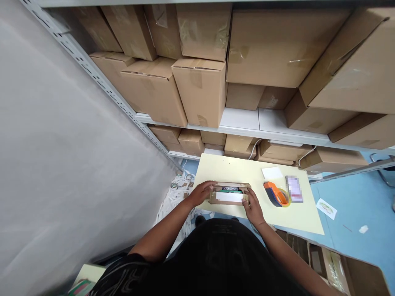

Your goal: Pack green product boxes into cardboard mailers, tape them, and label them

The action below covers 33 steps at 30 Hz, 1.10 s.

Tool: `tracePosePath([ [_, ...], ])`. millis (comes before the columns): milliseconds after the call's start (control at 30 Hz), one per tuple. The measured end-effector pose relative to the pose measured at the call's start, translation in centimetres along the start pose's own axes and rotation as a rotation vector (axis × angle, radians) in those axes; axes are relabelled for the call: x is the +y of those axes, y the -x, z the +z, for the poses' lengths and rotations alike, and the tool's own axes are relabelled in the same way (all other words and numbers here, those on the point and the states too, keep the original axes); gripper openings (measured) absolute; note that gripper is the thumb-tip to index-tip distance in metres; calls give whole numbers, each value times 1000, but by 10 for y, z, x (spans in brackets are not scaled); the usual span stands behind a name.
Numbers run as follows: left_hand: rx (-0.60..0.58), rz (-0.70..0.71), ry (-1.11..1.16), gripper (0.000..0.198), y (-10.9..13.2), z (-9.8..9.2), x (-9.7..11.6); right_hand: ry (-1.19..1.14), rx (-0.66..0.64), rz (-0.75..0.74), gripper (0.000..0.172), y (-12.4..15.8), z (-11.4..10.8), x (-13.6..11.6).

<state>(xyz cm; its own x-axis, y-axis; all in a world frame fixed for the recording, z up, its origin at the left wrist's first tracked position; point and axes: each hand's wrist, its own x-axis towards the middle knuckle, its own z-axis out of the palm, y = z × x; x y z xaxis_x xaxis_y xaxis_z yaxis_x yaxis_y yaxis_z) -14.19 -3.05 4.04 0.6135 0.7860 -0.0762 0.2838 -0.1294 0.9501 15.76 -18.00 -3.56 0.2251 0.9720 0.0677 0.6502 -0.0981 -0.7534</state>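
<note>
A small cardboard box is held at the near edge of the pale yellow table. Its top is open, and something green with white parts shows inside; I cannot make out its kind. My left hand grips the box's left end. At the right end, my right hand has its fingers over the side and near corner. To the right lies an orange and dark blue tape dispenser with a yellowish roll of tape.
Beyond the dispenser lies a flat blurred-out item, with a white card behind it. Shelves full of cardboard boxes rise behind the table. Paper scraps litter the floor at left. Cartons stand at lower right.
</note>
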Motion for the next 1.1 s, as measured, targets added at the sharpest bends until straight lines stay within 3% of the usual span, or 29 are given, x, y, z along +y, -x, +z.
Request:
tracePosePath([
  [133, -34, 124, -142, 41, 18, 9, -9, -6, 57, 70, 65, -4, 9, -1],
  [300, 52, 242, -468, 27, 17, 33, -15, -81, 90, 222, 80, 0, 7, -6],
  [400, 53, 287, -641, 19, 8, 40, -15, 25, 105, 183, 65, 11, -15, 10],
  [500, 4, 319, -816, 18, 1, 42, -17, 300, 154, 190, 50, 16, -53, 43],
  [567, -20, 312, -929, 18, -1, 47, -18, 494, 147, 266, 51, 10, -75, 67],
  [667, -75, 238, -1032, 20, -2, 60, -18, 664, -17, 464, 54, -13, -88, 92],
  [767, -100, 122, -1023, 23, -1, 72, -14, 691, -111, 697, 53, -36, -84, 104],
  [867, -49, 98, -909, 21, 1, 75, -12, 657, -71, 804, 48, -48, -81, 112],
  [1000, -1, 154, -768, 25, 7, 72, -17, 590, -73, 728, 54, -48, -95, 122],
  [1100, 38, 129, -699, 27, 7, 72, -23, 550, -83, 663, 44, -47, -106, 121],
])
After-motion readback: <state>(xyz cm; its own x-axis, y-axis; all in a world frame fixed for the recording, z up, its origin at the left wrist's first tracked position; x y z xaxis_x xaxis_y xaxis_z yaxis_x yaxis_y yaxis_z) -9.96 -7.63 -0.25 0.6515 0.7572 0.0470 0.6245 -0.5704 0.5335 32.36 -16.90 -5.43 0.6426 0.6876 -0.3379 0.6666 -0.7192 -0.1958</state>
